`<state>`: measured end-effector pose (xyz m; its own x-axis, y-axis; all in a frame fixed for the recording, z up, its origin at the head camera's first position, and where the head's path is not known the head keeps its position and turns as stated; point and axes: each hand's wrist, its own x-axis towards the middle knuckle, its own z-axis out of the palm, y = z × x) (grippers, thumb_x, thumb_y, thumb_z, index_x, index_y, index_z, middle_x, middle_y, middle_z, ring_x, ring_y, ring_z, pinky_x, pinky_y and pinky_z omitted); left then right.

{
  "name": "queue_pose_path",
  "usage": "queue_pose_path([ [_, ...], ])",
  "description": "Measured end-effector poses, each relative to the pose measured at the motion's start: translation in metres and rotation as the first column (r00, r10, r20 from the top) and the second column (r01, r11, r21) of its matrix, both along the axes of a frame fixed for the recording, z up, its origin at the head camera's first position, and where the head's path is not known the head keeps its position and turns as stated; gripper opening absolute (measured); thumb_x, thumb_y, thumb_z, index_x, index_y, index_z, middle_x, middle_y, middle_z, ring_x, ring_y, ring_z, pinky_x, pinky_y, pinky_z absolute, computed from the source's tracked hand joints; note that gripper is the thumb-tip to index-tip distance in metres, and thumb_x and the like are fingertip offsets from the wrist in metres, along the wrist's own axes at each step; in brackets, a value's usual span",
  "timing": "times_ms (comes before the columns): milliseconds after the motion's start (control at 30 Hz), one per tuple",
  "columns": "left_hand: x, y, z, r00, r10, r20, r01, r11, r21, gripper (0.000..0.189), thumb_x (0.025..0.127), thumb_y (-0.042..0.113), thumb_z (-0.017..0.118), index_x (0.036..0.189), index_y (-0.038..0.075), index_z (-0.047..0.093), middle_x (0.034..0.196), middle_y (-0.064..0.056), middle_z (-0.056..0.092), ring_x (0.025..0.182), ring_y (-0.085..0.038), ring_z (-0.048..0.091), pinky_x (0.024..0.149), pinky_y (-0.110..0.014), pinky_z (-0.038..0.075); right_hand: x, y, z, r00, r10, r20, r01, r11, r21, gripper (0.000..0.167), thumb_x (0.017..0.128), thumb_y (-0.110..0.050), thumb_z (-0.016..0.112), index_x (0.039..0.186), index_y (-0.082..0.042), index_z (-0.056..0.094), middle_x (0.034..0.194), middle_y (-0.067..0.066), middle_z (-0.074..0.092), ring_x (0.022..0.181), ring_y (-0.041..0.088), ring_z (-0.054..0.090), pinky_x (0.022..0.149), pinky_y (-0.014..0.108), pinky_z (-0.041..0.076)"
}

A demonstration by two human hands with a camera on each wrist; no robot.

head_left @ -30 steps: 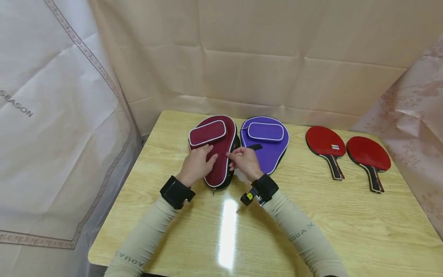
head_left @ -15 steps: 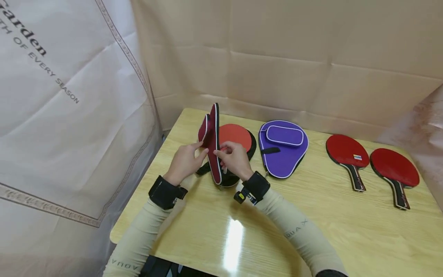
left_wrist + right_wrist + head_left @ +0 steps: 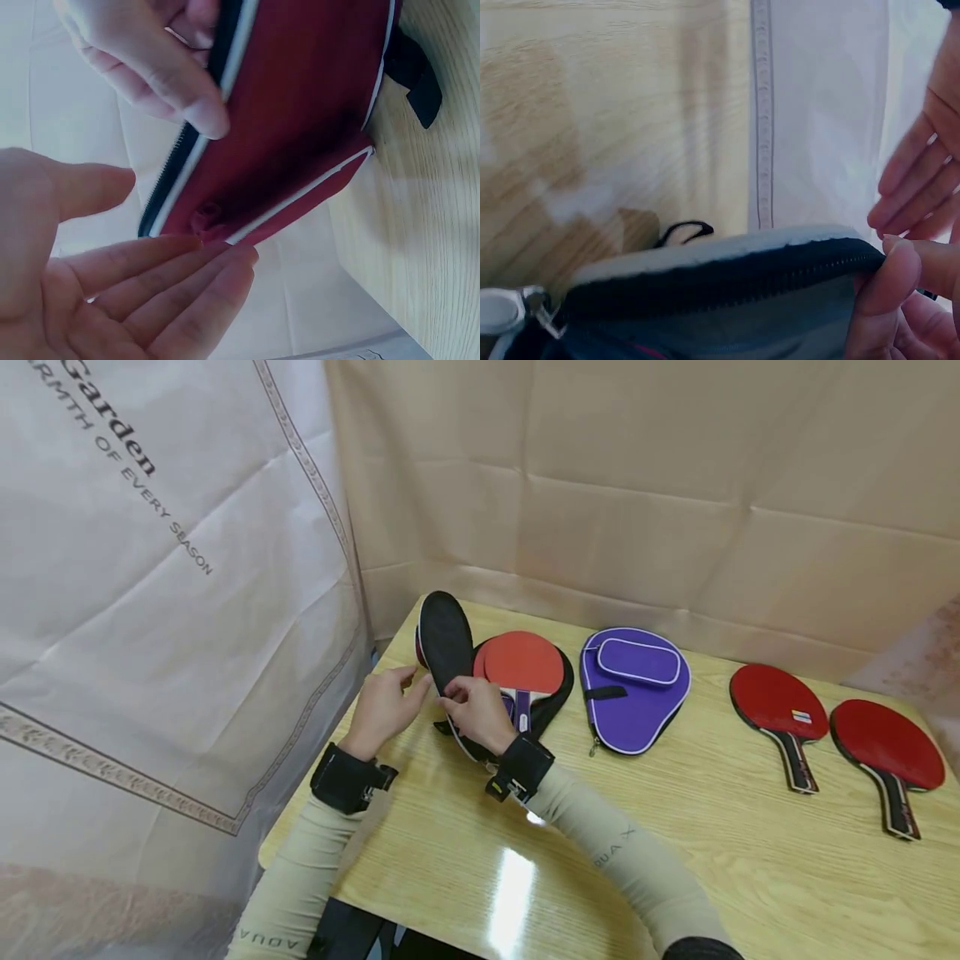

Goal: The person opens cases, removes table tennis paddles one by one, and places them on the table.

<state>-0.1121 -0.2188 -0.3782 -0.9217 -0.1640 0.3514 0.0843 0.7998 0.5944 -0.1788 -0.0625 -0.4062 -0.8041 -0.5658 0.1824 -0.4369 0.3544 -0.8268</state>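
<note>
A dark red table tennis bat case stands unzipped on the table, its lid (image 3: 446, 635) raised at the left with the black lining facing me. My right hand (image 3: 480, 710) pinches the lid's zippered edge between thumb and fingers. Beside it, my left hand (image 3: 382, 706) has its fingers extended; the left wrist view shows those fingertips at the lid's outer pocket (image 3: 315, 187). Inside the black case body (image 3: 564, 685) lies a bat with a red face (image 3: 532, 662) and a purple handle (image 3: 522, 712), partly hidden by my right hand. A second red edge shows at its left.
A purple bat case (image 3: 637, 718) with white piping lies right of the red one, a black strap (image 3: 606, 692) across its left edge. Two red bats (image 3: 772, 697) with black handles lie farther right on the wooden table (image 3: 637, 835). Cloth curtains (image 3: 637, 527) hang behind and left.
The red case's lid has swung up and over to the left, from closed to open, uncovering the red bat. My hands moved left with it, and the head view has shifted.
</note>
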Motion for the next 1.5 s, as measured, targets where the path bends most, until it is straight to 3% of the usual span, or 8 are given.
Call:
queue_pose_path([
  [133, -0.002, -0.004, 0.001, 0.999, 0.044, -0.002, -0.044, 0.999, 0.007, 0.028, 0.096, 0.021, 0.063, 0.083, -0.002, 0.07, 0.069, -0.015, 0.064, 0.054, -0.029, 0.056, 0.052, -0.037, 0.041, 0.003, -0.007, -0.004, 1.0, 0.012, -0.017, -0.011, 0.999, 0.035, 0.009, 0.09, -0.01, 0.072, 0.088, -0.002, 0.07, 0.071, 0.01, 0.068, 0.045, 0.01, 0.057, 0.045, 0.023, 0.049],
  [400, -0.006, -0.012, 0.001, 0.996, 0.081, 0.043, -0.083, 0.996, 0.033, 0.032, 0.096, 0.022, 0.064, 0.104, -0.008, 0.073, 0.09, -0.022, 0.073, 0.082, -0.037, 0.069, 0.073, -0.049, 0.055, 0.008, -0.013, -0.004, 0.999, 0.024, 0.023, -0.025, 0.998, 0.055, 0.011, 0.091, -0.011, 0.072, 0.085, -0.003, 0.067, 0.069, 0.008, 0.067, 0.043, 0.01, 0.057, 0.044, 0.025, 0.05],
  [700, -0.013, -0.017, 0.004, 0.994, 0.074, 0.081, -0.08, 0.995, 0.065, 0.024, 0.093, 0.02, 0.067, 0.081, 0.0, 0.074, 0.071, -0.013, 0.074, 0.065, -0.031, 0.07, 0.063, -0.043, 0.054, 0.015, -0.02, -0.003, 0.998, 0.049, 0.033, -0.051, 0.995, 0.081, 0.012, 0.092, -0.013, 0.071, 0.084, -0.005, 0.066, 0.068, 0.004, 0.065, 0.045, 0.01, 0.058, 0.046, 0.024, 0.051],
  [1033, -0.015, -0.019, 0.006, 0.982, 0.131, 0.139, -0.146, 0.984, 0.106, 0.018, 0.09, 0.015, 0.07, 0.087, -0.001, 0.075, 0.076, -0.01, 0.076, 0.069, -0.026, 0.073, 0.072, -0.041, 0.055, 0.014, -0.009, 0.004, 0.992, 0.115, 0.044, -0.119, 0.987, 0.104, 0.018, 0.094, -0.022, 0.07, 0.083, -0.008, 0.068, 0.065, 0.002, 0.063, 0.045, 0.011, 0.059, 0.046, 0.025, 0.051],
  [1167, -0.016, -0.018, 0.009, 0.981, 0.131, 0.14, -0.147, 0.983, 0.112, 0.017, 0.09, 0.015, 0.069, 0.087, -0.001, 0.075, 0.078, -0.011, 0.076, 0.069, -0.026, 0.073, 0.069, -0.039, 0.055, -0.001, 0.01, 0.004, 1.0, -0.015, -0.005, 0.016, 0.986, 0.165, 0.025, 0.097, -0.032, 0.065, 0.09, -0.008, 0.07, 0.07, 0.007, 0.065, 0.051, 0.021, 0.063, 0.049, 0.033, 0.052],
  [1267, -0.017, -0.016, 0.01, 0.982, 0.131, 0.135, -0.146, 0.983, 0.11, 0.018, 0.09, 0.016, 0.07, 0.086, -0.001, 0.075, 0.078, -0.012, 0.076, 0.07, -0.028, 0.073, 0.07, -0.041, 0.055, -0.014, 0.026, -0.004, 0.969, -0.2, -0.145, 0.239, 0.91, 0.34, 0.034, 0.097, -0.038, 0.063, 0.109, -0.006, 0.066, 0.087, 0.014, 0.068, 0.066, 0.03, 0.066, 0.058, 0.042, 0.054],
  [1400, -0.018, -0.015, 0.01, 0.981, 0.136, 0.139, -0.15, 0.984, 0.097, 0.018, 0.09, 0.017, 0.07, 0.084, 0.0, 0.074, 0.08, -0.012, 0.076, 0.074, -0.032, 0.072, 0.073, -0.044, 0.055, -0.024, 0.041, -0.022, 0.92, -0.328, -0.213, 0.39, 0.719, 0.576, 0.064, 0.095, -0.05, 0.06, 0.14, -0.006, 0.045, 0.1, 0.02, 0.068, 0.08, 0.037, 0.068, 0.066, 0.05, 0.056],
  [1500, -0.019, -0.014, 0.01, 0.983, 0.124, 0.138, -0.138, 0.985, 0.101, 0.019, 0.09, 0.017, 0.07, 0.084, 0.0, 0.074, 0.081, -0.012, 0.076, 0.075, -0.032, 0.072, 0.073, -0.045, 0.055, -0.028, 0.044, -0.034, 0.921, -0.357, -0.155, 0.372, 0.687, 0.625, 0.085, 0.094, -0.058, 0.056, 0.154, -0.006, 0.026, 0.094, 0.022, 0.07, 0.078, 0.037, 0.069, 0.064, 0.049, 0.056],
])
